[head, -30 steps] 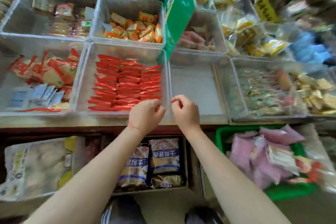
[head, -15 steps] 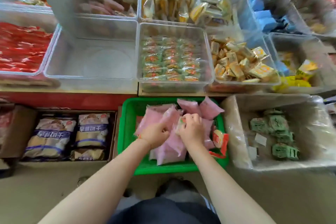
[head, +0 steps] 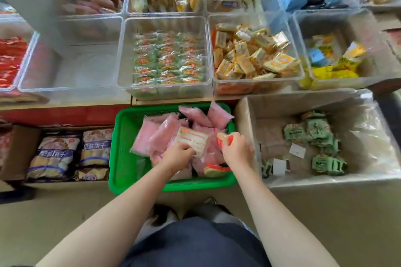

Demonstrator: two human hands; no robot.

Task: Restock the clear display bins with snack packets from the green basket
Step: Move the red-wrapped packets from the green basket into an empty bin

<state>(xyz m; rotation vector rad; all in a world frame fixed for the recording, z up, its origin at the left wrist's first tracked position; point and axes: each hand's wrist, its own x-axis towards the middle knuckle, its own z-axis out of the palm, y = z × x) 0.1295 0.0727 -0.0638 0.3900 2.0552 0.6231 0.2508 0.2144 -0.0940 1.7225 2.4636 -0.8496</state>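
The green basket (head: pixel 121 158) sits on the floor at the centre of the view, its far rim tucked under the shelf edge at 12 o'clock. A cardboard box of purple-banded biscuit bags (head: pixel 54 154) lies just beside it at 9 o'clock, and a plastic-lined carton (head: pixel 249 115) holding green packets (head: pixel 314 134) presses close at 3 o'clock. Bare floor lies on the near side, at 6 o'clock, where the person's knees show.

Inside the basket lies a loose heap of pink packets (head: pixel 156 134), soft and matte, some tilted against the far rim. The left hand (head: pixel 178 156) has its fingers curled round a pale packet with pink stripes (head: pixel 193 138) on top of the heap. The right hand (head: pixel 237 149) pinches a small red-and-cream packet (head: pixel 224 138) at the basket's 3 o'clock wall; another like it (head: pixel 214 169) lies at the near right corner.

On the shelf at 12 o'clock stands a clear bin of green-and-orange packets (head: pixel 167 58); at 11 o'clock is a clear bin (head: pixel 71 67) with bare floor showing, and at 1 o'clock a bin of gold packets (head: pixel 249 54).
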